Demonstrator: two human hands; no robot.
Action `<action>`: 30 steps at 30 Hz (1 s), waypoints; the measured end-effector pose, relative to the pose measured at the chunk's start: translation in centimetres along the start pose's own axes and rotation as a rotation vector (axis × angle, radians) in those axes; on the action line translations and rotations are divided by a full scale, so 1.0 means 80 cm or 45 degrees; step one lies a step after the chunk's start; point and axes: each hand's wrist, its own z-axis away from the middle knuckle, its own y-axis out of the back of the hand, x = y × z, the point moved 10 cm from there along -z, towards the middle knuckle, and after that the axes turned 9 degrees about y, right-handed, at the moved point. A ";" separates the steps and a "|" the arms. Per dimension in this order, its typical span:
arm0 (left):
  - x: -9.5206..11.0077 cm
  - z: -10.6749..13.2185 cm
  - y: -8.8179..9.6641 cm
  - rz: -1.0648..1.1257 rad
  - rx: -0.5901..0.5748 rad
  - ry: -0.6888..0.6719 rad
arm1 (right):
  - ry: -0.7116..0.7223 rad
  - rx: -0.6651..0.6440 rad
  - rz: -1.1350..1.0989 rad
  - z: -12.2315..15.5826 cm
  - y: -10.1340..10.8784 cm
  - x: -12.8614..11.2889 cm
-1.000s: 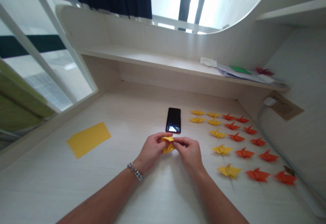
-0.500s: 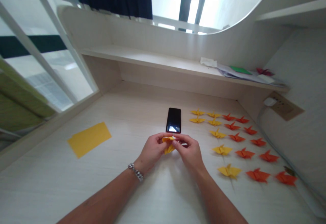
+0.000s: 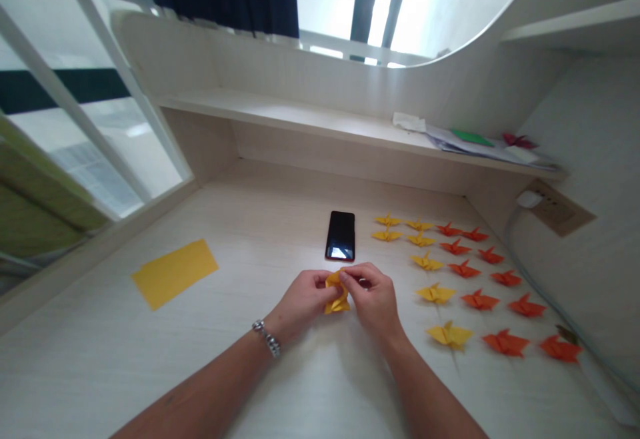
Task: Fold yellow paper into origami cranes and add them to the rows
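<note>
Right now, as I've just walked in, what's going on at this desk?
A person has a folded paper in both hands, the left hand and right hand pinching it. Beyond them lies a phone. Yellow birds and orange birds of paper sit to the right; flat paper lies to the left.

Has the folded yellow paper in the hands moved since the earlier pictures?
Yes, slightly: the folded yellow paper has shifted rightward and lower in view, judged against the unmoved black smartphone.

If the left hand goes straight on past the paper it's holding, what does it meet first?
Probably the right hand, pinching the same folded yellow paper from the opposite side; exact depth is unclear.
</note>
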 end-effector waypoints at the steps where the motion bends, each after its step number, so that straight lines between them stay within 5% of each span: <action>1: -0.001 0.000 -0.001 -0.008 -0.008 0.009 | -0.003 0.000 -0.002 0.000 0.000 0.000; 12: 0.000 -0.001 0.005 0.119 0.025 0.064 | -0.157 0.019 -0.068 -0.003 0.006 0.027; 18: 0.010 -0.002 0.018 0.231 0.094 -0.056 | -0.297 -0.175 -0.403 0.005 -0.027 0.046; 23: 0.011 0.001 0.024 0.105 0.202 -0.031 | -0.402 -0.057 -0.432 0.009 -0.023 0.060; 30: 0.024 0.005 0.018 0.245 0.070 -0.058 | -0.527 0.065 -0.614 0.012 -0.016 0.066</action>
